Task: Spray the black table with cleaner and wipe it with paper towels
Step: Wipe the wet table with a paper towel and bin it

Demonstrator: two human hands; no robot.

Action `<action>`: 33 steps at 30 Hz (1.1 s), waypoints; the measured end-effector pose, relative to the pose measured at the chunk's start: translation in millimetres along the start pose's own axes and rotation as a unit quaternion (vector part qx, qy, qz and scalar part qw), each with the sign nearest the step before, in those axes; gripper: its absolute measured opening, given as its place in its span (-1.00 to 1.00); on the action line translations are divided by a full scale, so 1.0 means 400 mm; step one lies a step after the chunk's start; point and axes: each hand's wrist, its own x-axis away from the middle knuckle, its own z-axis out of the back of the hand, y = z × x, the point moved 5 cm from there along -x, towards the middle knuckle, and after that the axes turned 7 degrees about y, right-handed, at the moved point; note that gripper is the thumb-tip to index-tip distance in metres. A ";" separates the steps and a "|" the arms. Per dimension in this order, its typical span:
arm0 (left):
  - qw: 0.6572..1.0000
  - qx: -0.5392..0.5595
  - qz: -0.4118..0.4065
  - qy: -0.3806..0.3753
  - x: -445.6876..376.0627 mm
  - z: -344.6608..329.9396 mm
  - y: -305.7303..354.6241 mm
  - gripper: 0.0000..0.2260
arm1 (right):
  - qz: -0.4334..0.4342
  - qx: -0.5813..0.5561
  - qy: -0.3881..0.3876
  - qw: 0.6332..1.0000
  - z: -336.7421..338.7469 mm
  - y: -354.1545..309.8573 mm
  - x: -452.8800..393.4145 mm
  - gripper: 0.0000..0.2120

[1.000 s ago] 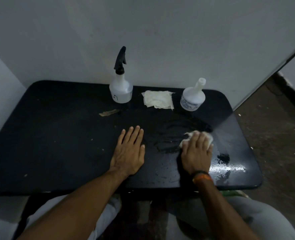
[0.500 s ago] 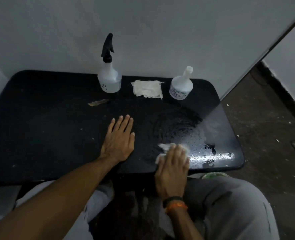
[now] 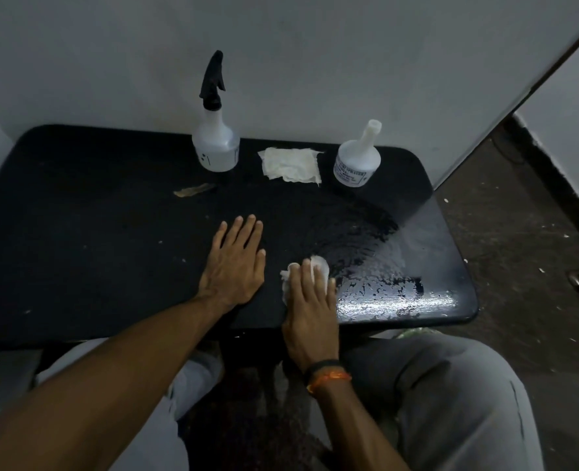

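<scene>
My right hand (image 3: 310,311) presses a crumpled white paper towel (image 3: 303,271) near the glossy black table's (image 3: 77,232) near edge, left hand (image 3: 235,263) flat and empty; the soaked towel could shred.

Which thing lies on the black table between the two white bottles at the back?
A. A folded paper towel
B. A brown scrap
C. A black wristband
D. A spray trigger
A. A folded paper towel lies flat on the black table between the spray bottle and the capless white bottle; the brown scrap lies to the left, in front of the spray bottle.
</scene>
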 end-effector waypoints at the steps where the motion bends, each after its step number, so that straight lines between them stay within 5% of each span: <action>1: 1.000 0.000 0.000 0.000 -0.001 0.000 0.001 -0.44 | -0.013 0.008 0.009 1.000 0.013 0.024 0.008 -0.38; 6: 1.000 0.001 0.002 -0.002 -0.004 0.001 -0.001 -0.44 | -0.060 0.046 0.029 0.997 0.085 0.118 0.007 -0.46; 10: 1.000 0.003 0.000 -0.006 -0.003 -0.003 -0.005 -0.44 | -0.126 0.045 0.122 0.983 0.127 0.149 -0.014 -0.63; 14: 1.000 0.001 0.002 -0.003 -0.005 -0.004 -0.004 -0.44 | -0.158 0.004 0.098 0.983 0.109 0.130 -0.115 -0.71; 22: 1.000 0.002 -0.003 -0.009 -0.004 -0.010 -0.006 -0.43 | 0.042 -0.053 0.087 0.994 0.058 -0.058 -0.020 -0.83; 29: 1.000 0.029 -0.002 -0.006 -0.003 -0.005 -0.011 -0.46 | -0.151 -0.015 0.112 0.982 0.100 0.165 -0.168 -0.85; 33: 0.999 0.040 -0.006 0.000 -0.003 -0.007 -0.013 -0.45 | -0.112 0.002 0.093 0.989 0.069 0.079 -0.289 -0.77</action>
